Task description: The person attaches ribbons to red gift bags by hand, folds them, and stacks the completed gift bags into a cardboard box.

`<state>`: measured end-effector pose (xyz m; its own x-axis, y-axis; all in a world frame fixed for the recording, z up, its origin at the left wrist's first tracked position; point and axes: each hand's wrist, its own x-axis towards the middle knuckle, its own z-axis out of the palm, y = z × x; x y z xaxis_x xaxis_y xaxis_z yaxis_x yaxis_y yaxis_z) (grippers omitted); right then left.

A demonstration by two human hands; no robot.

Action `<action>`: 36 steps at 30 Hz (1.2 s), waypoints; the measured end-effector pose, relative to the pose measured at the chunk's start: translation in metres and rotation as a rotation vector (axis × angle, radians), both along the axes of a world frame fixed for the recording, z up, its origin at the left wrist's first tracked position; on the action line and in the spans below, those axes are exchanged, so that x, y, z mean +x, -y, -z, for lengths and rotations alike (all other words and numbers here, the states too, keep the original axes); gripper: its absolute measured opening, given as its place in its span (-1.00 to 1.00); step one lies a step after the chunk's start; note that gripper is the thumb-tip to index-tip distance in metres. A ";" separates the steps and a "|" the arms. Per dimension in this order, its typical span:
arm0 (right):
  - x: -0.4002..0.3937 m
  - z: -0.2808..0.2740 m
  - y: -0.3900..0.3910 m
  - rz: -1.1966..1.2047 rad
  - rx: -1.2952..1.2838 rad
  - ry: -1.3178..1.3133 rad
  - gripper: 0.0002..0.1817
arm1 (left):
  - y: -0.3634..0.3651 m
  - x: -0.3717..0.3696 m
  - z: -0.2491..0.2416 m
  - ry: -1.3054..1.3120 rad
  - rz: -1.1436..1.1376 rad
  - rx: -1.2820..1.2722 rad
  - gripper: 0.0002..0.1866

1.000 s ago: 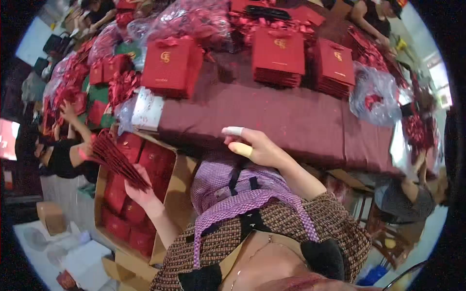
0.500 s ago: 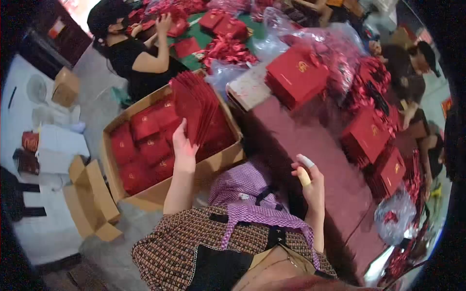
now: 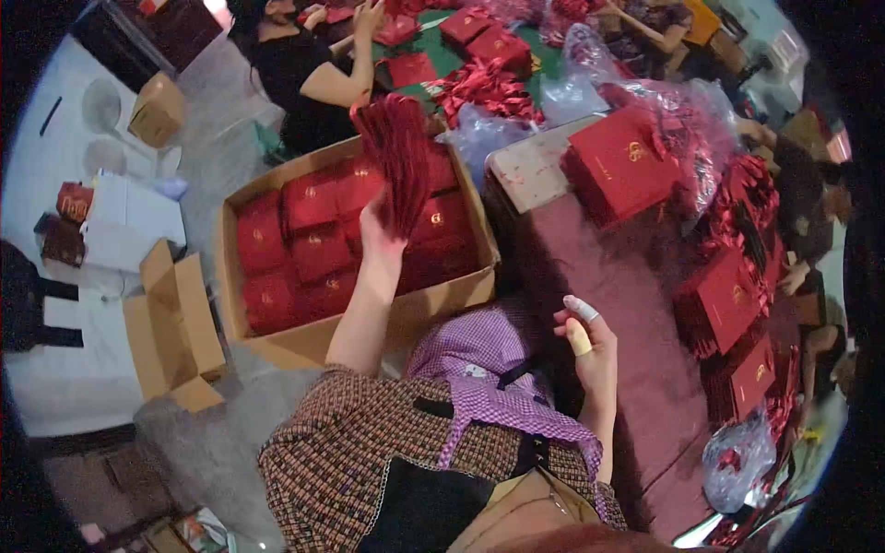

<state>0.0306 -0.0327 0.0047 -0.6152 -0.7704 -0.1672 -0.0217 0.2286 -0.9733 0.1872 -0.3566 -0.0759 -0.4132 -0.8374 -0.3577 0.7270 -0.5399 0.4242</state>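
Observation:
My left hand (image 3: 382, 232) is closed round the lower end of a stack of flat red paper bags (image 3: 398, 157), which fans upward above an open cardboard box (image 3: 369, 313). Inside the box, bundles of red bags (image 3: 312, 192) with gold logos lie in rows. My right hand (image 3: 595, 346) hangs over the edge of the maroon-covered table (image 3: 636, 387), loosely curled with nothing visible in it. A white cover sits on one of its fingertips and a yellow one on another finger.
On the table stand piles of red bags (image 3: 622, 161), a pale box (image 3: 530, 170), and clear plastic (image 3: 737, 461). A person in black (image 3: 313, 83) works at the far left; others work along the right. An open carton (image 3: 180, 323) stands on the floor at left.
The view has shifted, so the box and table appear further right. My left hand has turned the stack of red bags, now seen more edge-on. My right hand stays much the same.

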 end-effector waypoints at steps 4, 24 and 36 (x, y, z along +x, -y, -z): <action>0.004 0.000 0.013 -0.054 -0.022 -0.008 -0.65 | -0.003 -0.013 0.007 0.012 0.031 -0.115 -0.58; 0.029 -0.033 0.147 -0.357 -0.294 -0.051 -0.21 | -0.041 -0.002 -0.008 -0.065 0.165 -0.211 -0.63; 0.019 -0.020 0.162 -0.193 -0.251 -0.347 0.03 | -0.029 -0.009 0.014 -0.118 0.234 -0.295 -0.57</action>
<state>0.0492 -0.1948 0.0243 -0.4428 -0.8667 0.2297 -0.3750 -0.0536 -0.9255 0.1777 -0.3277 -0.0896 -0.6291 -0.7755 -0.0539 0.6520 -0.5641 0.5066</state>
